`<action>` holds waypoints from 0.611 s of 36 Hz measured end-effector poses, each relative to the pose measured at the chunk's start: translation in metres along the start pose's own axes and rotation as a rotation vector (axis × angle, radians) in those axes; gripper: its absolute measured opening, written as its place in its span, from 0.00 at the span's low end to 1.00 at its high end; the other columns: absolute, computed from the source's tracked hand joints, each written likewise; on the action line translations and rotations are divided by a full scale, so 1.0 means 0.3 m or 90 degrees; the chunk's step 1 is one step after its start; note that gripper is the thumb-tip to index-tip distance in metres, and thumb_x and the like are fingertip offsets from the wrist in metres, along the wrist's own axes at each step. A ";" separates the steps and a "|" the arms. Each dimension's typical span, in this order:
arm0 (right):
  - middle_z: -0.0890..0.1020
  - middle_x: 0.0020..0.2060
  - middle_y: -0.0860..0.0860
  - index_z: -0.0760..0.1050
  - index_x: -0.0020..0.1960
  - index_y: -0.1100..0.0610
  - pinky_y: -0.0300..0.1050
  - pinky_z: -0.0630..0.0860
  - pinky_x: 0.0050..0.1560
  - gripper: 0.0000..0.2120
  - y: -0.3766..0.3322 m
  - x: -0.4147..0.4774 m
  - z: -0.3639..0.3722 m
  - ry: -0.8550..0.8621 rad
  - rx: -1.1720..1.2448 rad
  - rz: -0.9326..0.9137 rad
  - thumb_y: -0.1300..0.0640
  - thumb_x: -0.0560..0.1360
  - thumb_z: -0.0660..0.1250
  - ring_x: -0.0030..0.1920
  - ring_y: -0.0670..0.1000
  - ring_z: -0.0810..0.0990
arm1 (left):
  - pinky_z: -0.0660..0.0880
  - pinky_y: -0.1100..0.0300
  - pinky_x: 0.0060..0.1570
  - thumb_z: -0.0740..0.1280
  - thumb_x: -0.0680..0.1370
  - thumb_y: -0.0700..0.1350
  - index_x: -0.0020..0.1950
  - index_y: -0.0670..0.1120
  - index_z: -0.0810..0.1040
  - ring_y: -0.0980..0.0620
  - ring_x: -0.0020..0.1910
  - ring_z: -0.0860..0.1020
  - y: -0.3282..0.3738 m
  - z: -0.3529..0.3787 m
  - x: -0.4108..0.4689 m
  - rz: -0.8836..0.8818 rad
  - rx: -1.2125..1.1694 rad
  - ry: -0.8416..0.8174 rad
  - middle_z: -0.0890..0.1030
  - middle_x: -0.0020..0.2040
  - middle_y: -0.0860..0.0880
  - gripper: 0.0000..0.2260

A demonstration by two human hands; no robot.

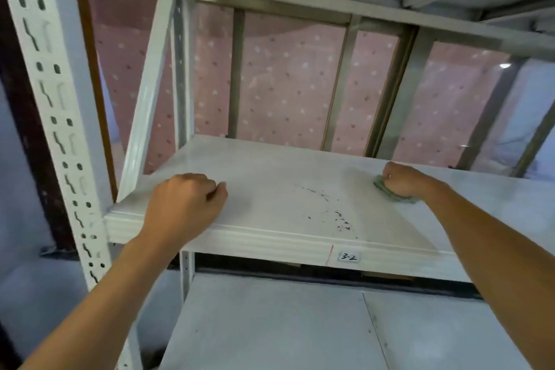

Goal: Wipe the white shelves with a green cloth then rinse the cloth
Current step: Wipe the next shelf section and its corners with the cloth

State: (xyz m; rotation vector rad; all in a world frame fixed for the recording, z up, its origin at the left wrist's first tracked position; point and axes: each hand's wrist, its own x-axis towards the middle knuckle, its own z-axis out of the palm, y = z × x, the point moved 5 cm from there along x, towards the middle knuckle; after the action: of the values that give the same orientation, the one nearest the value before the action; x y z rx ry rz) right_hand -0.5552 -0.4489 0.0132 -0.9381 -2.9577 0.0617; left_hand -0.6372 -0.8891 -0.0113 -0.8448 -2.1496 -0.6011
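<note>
Uprights first: the slotted post (57, 117) stands at the far left of the rack. Just right of it, the left hand (183, 204) rests on the shelf (270, 177) near its left front corner, fingers curled loosely inward and holding nothing (it appears to brace the body). Mid-shelf, a curved trail of dark specks (330, 207) runs toward the front edge, above the label (348, 256) reading "3-2". Further right, the right hand (404, 180) is closed in a fist on the cloth (390, 191), pressing it flat against the shelf surface.

Handling judgement: the cloth is soft, light and limp, with no fixed shape; it bunches under the palm and is best gripped as a wad, as here, so that a broad face meets the panel. Whether it is damp cannot be told. The shelf looks stiff and smooth, so the wad should slide easily.

Orientation: the visible green strip lies along the underside of the fist, its long axis roughly parallel to the shelf's front edge. The specks lie left of the cloth and are not yet wiped.
</note>
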 end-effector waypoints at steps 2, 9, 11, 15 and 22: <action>0.74 0.52 0.62 0.67 0.56 0.62 0.46 0.66 0.39 0.09 -0.033 0.084 -0.001 -0.015 -0.007 -0.004 0.57 0.83 0.54 0.42 0.54 0.71 | 0.68 0.59 0.27 0.63 0.77 0.50 0.26 0.41 0.72 0.43 0.24 0.68 -0.029 -0.002 0.025 0.001 0.035 -0.007 0.68 0.24 0.47 0.21; 0.76 0.55 0.61 0.59 0.74 0.64 0.48 0.70 0.44 0.24 -0.365 0.301 0.046 -0.006 0.021 -0.114 0.50 0.85 0.51 0.48 0.56 0.74 | 0.78 0.55 0.36 0.63 0.79 0.55 0.37 0.48 0.83 0.48 0.33 0.75 -0.107 0.023 0.050 -0.042 0.059 -0.077 0.78 0.35 0.52 0.17; 0.76 0.49 0.58 0.63 0.69 0.64 0.46 0.68 0.39 0.20 -0.485 0.337 0.054 0.005 0.028 -0.187 0.50 0.85 0.51 0.45 0.54 0.74 | 0.79 0.55 0.38 0.62 0.80 0.55 0.37 0.49 0.83 0.50 0.34 0.75 -0.120 0.029 0.039 -0.063 0.028 -0.074 0.79 0.35 0.52 0.17; 0.72 0.39 0.53 0.63 0.57 0.57 0.45 0.62 0.33 0.13 -0.682 0.399 0.073 0.000 0.030 -0.295 0.47 0.84 0.52 0.36 0.50 0.69 | 0.77 0.57 0.38 0.65 0.80 0.55 0.35 0.48 0.82 0.50 0.33 0.75 -0.128 0.037 0.041 -0.072 0.034 -0.069 0.78 0.33 0.53 0.17; 0.75 0.48 0.47 0.66 0.56 0.51 0.47 0.72 0.47 0.03 -0.803 0.300 0.095 -0.067 0.072 -0.544 0.57 0.84 0.55 0.48 0.55 0.74 | 0.76 0.57 0.40 0.66 0.80 0.54 0.33 0.51 0.80 0.52 0.34 0.75 -0.142 0.042 0.044 -0.069 -0.023 -0.073 0.77 0.33 0.55 0.16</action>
State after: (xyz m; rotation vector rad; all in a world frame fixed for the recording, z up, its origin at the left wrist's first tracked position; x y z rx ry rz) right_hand -0.7687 -0.5943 -0.0013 0.3848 -3.1207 0.2450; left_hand -0.6806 -0.9047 -0.0152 -0.8034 -2.3063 -0.6627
